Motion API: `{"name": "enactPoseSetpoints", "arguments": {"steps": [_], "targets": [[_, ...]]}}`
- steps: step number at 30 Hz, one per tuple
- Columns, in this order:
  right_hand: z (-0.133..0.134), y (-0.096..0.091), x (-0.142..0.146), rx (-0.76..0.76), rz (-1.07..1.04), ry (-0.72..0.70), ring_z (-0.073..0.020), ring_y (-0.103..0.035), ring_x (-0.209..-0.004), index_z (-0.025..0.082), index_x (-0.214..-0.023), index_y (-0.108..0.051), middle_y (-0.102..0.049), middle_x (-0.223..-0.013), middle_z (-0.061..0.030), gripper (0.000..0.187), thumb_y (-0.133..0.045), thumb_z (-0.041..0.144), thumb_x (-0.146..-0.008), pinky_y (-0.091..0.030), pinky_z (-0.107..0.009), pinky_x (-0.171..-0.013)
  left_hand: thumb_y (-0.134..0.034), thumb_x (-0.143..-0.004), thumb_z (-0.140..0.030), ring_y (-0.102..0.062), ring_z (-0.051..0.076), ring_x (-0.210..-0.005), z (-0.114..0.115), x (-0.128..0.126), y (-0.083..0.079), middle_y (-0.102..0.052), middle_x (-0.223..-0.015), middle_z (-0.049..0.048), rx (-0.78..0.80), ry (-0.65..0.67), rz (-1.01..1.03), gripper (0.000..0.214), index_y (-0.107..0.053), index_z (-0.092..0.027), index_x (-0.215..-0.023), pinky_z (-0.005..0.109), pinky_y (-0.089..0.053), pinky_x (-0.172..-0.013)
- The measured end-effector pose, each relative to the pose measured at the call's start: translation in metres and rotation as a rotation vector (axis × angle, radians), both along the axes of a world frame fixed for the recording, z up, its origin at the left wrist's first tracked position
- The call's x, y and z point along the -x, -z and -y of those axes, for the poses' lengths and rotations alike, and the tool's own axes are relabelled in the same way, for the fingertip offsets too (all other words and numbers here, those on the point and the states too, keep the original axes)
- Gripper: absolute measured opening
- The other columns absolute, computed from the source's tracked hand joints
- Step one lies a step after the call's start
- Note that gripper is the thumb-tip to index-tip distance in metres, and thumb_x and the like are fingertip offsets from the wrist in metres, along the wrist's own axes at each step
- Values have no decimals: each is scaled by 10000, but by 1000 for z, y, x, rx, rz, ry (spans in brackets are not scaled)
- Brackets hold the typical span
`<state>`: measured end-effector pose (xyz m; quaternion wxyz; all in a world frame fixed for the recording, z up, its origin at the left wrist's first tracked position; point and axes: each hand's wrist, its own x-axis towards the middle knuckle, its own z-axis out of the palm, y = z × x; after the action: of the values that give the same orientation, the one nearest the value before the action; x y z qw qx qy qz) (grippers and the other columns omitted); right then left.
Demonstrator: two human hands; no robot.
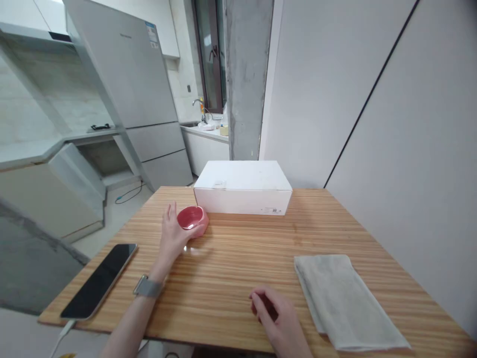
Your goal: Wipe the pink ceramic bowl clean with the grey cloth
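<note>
A small pink bowl (203, 221) with faceted sides is in front of the white box, close to its left front corner. Beside it is my left hand (174, 233), fingers stretched up at the bowl's left and the thumb reaching across its near side. Whether the thumb presses on the bowl is hard to tell. My right hand (278, 315) rests low over the front of the table, its fingers loosely curled with nothing visible in them. To its right lies a folded grey cloth (345, 301).
The white box (242, 199) stands at the back of the wooden table (231, 268). Near the left edge lies a black phone (100, 281) with a white cable (66, 328) plugged in. A wall (372, 124) runs along the right; a fridge (130, 74) stands behind on the left.
</note>
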<state>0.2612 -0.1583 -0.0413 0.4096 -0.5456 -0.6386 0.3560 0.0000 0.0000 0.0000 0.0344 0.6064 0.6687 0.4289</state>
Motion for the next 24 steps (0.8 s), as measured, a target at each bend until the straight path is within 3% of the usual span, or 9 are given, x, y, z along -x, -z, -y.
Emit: {"name": "enactPoseSetpoints", "arguments": {"steps": [2, 4, 7, 10, 12, 14, 18, 20, 24], "targets": [[0, -1, 0, -29, 22, -2, -156, -597, -622, 202, -788, -598, -623, -673, -12, 307, -431, 409, -942, -440, -241, -585, -714, -712, -440, -214, 316, -1415, 12, -22, -9, -276, -1509, 167, -153, 49, -82, 859, -318, -150, -1417, 463, -226, -1146], [2, -3, 0, -98, 89, -36, -143, -591, -606, 201, -739, -586, -618, -657, -9, 310, -437, 380, -945, -429, -232, -575, -588, -840, -355, -306, 266, -1378, 28, -55, -15, -407, -1439, 129, -180, 230, -106, 555, -441, -179, -1346, 430, -242, -1144], [7, -4, -1, -322, 280, -127, -127, -559, -534, 201, -583, -526, -578, -556, -2, 384, -463, 343, -934, -383, -235, -522, -514, -893, -326, -489, 225, -1224, 53, -114, -15, -607, -1214, 88, 23, 676, -59, 276, -644, -208, -1106, 368, -349, -1077], [14, -2, -3, -548, 433, -143, -114, -524, -454, 202, -514, -490, -543, -460, 7, 448, -447, 336, -940, -348, -251, -493, -467, -921, -394, -556, 202, -1097, 72, -165, -8, -638, -1143, 72, 187, 1017, -12, 336, -629, -227, -1162, 332, -418, -994], [16, 0, -4, -619, 463, -110, -109, -513, -428, 202, -502, -482, -533, -432, 9, 491, -401, 368, -957, -349, -254, -487, -508, -883, -483, -502, 239, -1165, 80, -189, -4, -579, -1247, 95, 189, 1065, -28, 492, -526, -220, -1299, 372, -381, -1029], [18, 0, -5, -640, 455, -85, -112, -515, -424, 205, -497, -476, -531, -422, 7, 518, -365, 400, -964, -357, -253, -482, -512, -859, -532, -480, 279, -1170, 82, -207, -1, -555, -1255, 135, 210, 1032, -60, 607, -467, -173, -1347, 421, -361, -1034], [19, 2, -8, -613, 443, -108, -123, -538, -445, 209, -534, -507, -563, -455, 6, 468, -400, 392, -951, -381, -259, -510, -620, -744, -548, -483, 346, -1086, 77, -227, 0, -590, -1081, 180, 308, 903, -128, 545, -632, -110, -1067, 471, -389, -956], [19, 5, -10, -592, 444, -112, -131, -560, -476, 209, -559, -527, -583, -489, 0, 433, -426, 386, -942, -401, -260, -538, -686, -683, -457, -511, 325, -1027, 74, -231, 0, -613, -1012, 151, 368, 928, -90, 408, -647, -141, -939, 433, -421, -894], [18, 13, -14, -559, 438, -134, -155, -590, -538, 217, -592, -562, -604, -534, -16, 387, -459, 385, -925, -416, -273, -569, -610, -690, -204, -553, 190, -734, 73, -218, 0, -623, -816, 31, 519, 910, 154, 253, -577, -200, -941, 303, -421, -654]]}}
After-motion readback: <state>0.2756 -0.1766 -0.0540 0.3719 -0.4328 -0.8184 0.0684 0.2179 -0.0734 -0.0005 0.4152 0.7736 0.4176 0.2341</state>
